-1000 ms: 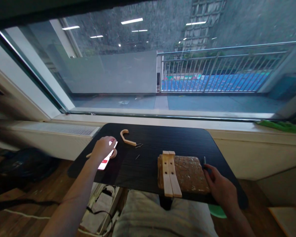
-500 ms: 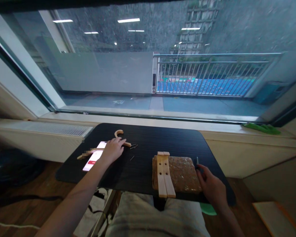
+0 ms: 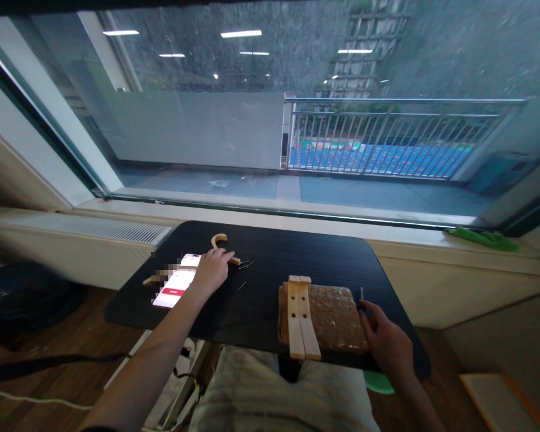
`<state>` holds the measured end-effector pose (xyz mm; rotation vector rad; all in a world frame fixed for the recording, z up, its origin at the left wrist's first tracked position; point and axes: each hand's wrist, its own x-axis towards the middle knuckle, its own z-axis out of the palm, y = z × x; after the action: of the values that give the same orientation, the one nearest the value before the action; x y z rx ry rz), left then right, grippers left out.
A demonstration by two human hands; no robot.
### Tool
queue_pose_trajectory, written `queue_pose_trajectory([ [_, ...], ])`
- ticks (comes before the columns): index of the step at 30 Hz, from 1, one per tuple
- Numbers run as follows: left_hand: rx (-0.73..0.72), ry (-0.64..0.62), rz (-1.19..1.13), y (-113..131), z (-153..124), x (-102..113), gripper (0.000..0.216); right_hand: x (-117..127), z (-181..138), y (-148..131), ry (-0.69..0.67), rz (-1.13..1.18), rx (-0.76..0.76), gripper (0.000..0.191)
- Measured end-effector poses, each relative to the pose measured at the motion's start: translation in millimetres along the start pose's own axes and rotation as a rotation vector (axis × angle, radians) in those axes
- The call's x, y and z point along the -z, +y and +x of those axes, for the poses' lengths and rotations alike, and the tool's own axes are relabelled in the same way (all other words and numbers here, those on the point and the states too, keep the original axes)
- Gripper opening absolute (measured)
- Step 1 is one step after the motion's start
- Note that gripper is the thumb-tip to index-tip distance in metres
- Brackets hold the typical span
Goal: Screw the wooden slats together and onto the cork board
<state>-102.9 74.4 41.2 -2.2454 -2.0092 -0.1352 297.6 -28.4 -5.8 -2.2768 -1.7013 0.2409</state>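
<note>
1. The two hands are well apart, one at each side of the table [image 3: 261, 318].
2. The left hand [image 3: 210, 270] reaches over the wooden hook [image 3: 215, 240], with its fingers lying across the straight part. I cannot tell if the fingers are closed on it or only rest there.
3. The hook lies flat on the far left part of the table. Its curved end shows beyond the fingers, and its straight end comes out at their right side.
4. So the long axis of the hook goes slantwise, from far left to nearer right, and crosses under the left hand.
5. The left hand is clearly the nearer one; from the right hand [image 3: 389, 339], the hook is far to the left and farther forward.
6. The right hand is curled around the dark lower part of a tool [image 3: 362, 294], whose thin metal shaft points up.
7. This hand is just beside the right edge of the brown block [image 3: 337, 318], on which two wooden strips [image 3: 297, 327] lie side by side.
8. A few thin pins [image 3: 242, 285] lie right of the hook, and the lit phone [image 3: 173, 294] lies left of the left hand.
</note>
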Motion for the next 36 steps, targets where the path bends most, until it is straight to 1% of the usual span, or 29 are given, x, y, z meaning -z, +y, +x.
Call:
queue_pose_trajectory([
  [7,-0.015,0.001,-0.014,1,1,3,0.030,0,0,1,0.005,0.002,0.009,0.042],
  [11,-0.021,0.021,-0.013,0,1,7,0.027,0,0,1,0.009,0.012,0.014,0.041],
  [13,-0.018,0.061,-0.007,-1,2,11,0.026,0,0,0,0.013,0.011,0.018,0.040],
  [16,-0.006,0.166,0.003,-3,3,19,0.027,0,1,-1,-0.001,-0.002,0.010,0.041],
  [19,0.017,0.245,-0.014,-5,0,26,0.030,1,1,-2,-0.024,-0.019,0.000,0.042],
  [22,0.038,0.359,-0.117,-1,-8,31,0.030,1,1,-2,-0.028,-0.023,0.008,0.042],
  [24,0.058,0.403,-0.228,7,-17,31,0.029,1,2,-1,-0.017,-0.025,0.010,0.042],
  [28,0.013,0.395,-0.453,28,-34,25,0.024,1,4,1,-0.018,-0.019,0.010,0.042],
  [31,0.006,0.418,-0.556,42,-45,20,0.020,1,5,2,-0.031,-0.012,0.012,0.043],
  [36,0.010,0.439,-0.707,54,-61,19,0.024,1,6,2,-0.012,-0.025,0.014,0.043],
])
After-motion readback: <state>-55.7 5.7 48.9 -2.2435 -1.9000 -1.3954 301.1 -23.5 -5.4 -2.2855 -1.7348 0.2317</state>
